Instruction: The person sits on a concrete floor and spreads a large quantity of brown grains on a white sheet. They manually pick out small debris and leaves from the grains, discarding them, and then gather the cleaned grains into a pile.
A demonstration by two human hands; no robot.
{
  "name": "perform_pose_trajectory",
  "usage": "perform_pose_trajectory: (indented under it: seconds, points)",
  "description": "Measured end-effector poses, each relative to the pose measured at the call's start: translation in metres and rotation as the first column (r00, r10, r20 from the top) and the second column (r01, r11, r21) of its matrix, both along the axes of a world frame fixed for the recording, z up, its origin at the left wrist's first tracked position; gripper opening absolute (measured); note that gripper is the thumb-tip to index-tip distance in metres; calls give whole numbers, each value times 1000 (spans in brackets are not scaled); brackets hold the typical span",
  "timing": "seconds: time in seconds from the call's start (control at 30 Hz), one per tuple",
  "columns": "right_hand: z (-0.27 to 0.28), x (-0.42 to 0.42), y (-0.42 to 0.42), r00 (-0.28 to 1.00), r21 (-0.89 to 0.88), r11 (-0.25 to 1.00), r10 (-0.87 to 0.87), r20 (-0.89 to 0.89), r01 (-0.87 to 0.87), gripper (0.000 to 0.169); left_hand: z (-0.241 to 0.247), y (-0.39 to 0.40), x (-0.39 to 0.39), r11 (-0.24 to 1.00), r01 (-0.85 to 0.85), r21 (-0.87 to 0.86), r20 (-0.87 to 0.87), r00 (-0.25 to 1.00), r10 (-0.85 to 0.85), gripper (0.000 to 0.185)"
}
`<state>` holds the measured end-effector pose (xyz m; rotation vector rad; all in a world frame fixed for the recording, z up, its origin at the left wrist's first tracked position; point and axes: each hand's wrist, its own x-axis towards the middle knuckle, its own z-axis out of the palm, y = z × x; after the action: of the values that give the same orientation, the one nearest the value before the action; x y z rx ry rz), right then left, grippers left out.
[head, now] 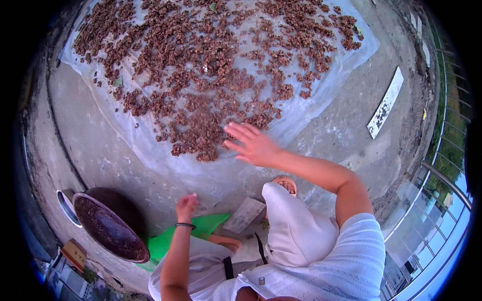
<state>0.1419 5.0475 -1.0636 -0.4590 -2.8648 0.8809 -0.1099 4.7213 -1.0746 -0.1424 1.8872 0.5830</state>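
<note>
Brown, lumpy clusters (203, 116), whose exact kind I cannot tell, lie scattered over a translucent plastic sheet (150, 150) on the concrete ground. My right hand (256, 147) is stretched over the near edge of the clusters, fingers apart and slightly blurred; whether it touches them is unclear. Nothing shows in its grasp. My left hand (186, 207), with a dark band at the wrist, hangs short of the sheet's near edge, its fingers loosely curled. No object is visible in it. A few green leaves (117, 81) lie among the clusters.
At the left a dark brown basin (109, 225) leans on its side, with a white-rimmed round object (67, 207) behind it. Green fabric (203, 224) and a pale flat slab (244, 214) lie near my feet. A white board (386, 103) rests at the right, inside a metal railing (448, 184).
</note>
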Motion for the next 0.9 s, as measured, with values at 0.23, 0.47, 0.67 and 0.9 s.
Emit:
perform_pose_trajectory:
  seconds: [0.23, 0.47, 0.67, 0.9]
  points:
    - [-33, -63, -5, 969, 349, 911, 247, -29, -222, 61, 15, 53, 59, 406, 890, -206, -652, 184, -736, 53]
    - [-42, -62, 85, 901, 415, 848, 414, -128, -331, 48, 6, 60, 68, 464, 866, -185, -477, 334, -813, 53]
    - [6, -66, 164, 995, 496, 863, -94, -32, 97, 38, 3, 61, 68, 445, 876, -186, -497, 307, -812, 54]
    - [-7, -112, -23, 972, -74, 992, 85, -217, -103, 43, -3, 58, 75, 433, 869, -239, -556, 243, -795, 57]
